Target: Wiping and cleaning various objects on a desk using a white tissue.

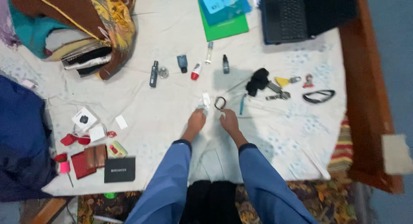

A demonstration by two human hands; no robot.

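White tube (205,100): small, slim, pale, lying on the white sheet near the middle of the bed. Its near end sits at the fingertips of the left hand (196,120); whether it is gripped or only touched cannot be told. Its long axis runs roughly away from the person.

Black ring (220,103): small oval loop, open centre, lying flat on the sheet just right of the tube, just beyond the right hand (228,120).

Left hand (196,120) grips white tube (206,99); right hand (228,120) touches black ring (220,103).
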